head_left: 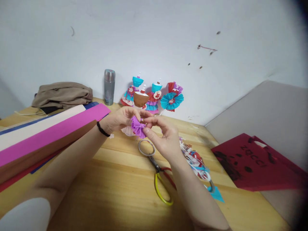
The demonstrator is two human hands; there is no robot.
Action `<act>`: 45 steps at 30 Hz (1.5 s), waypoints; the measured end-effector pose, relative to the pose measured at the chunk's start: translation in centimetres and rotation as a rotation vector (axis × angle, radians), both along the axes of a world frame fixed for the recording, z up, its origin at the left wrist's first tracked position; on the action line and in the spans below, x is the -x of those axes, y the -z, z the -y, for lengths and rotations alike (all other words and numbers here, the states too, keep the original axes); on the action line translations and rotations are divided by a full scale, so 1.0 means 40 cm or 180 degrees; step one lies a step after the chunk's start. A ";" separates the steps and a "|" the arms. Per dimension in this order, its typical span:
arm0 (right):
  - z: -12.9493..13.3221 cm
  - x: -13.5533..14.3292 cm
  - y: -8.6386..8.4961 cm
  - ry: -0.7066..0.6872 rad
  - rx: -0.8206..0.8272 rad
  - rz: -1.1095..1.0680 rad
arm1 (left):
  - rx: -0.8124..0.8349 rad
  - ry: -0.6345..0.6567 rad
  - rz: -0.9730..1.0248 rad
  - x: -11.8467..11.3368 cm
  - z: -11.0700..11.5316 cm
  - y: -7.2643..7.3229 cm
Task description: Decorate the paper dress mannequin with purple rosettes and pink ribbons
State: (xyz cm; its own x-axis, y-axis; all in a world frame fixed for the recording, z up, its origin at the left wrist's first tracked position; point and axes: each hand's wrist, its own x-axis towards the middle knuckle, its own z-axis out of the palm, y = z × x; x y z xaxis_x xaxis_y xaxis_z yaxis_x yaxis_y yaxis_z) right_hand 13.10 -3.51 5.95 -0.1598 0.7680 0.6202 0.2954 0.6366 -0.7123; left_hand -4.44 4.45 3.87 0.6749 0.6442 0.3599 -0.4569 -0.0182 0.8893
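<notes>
Between both hands is a small piece of pleated purple crepe paper (138,127), gathered into a ruffle. My left hand (122,118), with a black band at its wrist, pinches it from the left and above. On its right side, my right hand (165,133) grips it with thumb and fingers. A pale ruffled piece (128,131) shows partly behind the left hand. Under the hands lies a tape roll (146,147), its ring overlapping the tips of the scissors (157,167), which have one yellow and one red handle.
Paper doll dresses (156,96) and a grey flask (109,87) stand along the wall. Coloured paper sheets (72,128) and a brown cloth (62,94) lie left. Paper scraps (194,158) and a red bag (252,163) are on the right of the wooden table (108,192).
</notes>
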 end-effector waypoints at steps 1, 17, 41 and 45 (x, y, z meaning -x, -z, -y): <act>-0.001 0.003 -0.002 0.0011 -0.0005 0.0051 | -0.0042 -0.0028 -0.0057 -0.002 0.002 -0.003; -0.086 -0.022 0.037 -0.0627 0.1803 -0.1129 | -0.1261 -0.1097 -0.0872 -0.004 0.035 -0.048; -0.109 -0.039 0.058 -0.0169 0.0999 -0.1171 | 0.0225 -0.0987 -0.0523 -0.021 0.032 -0.033; -0.109 -0.041 0.049 -0.0257 0.1009 -0.1064 | 0.0204 -0.0935 -0.0610 -0.019 0.035 -0.036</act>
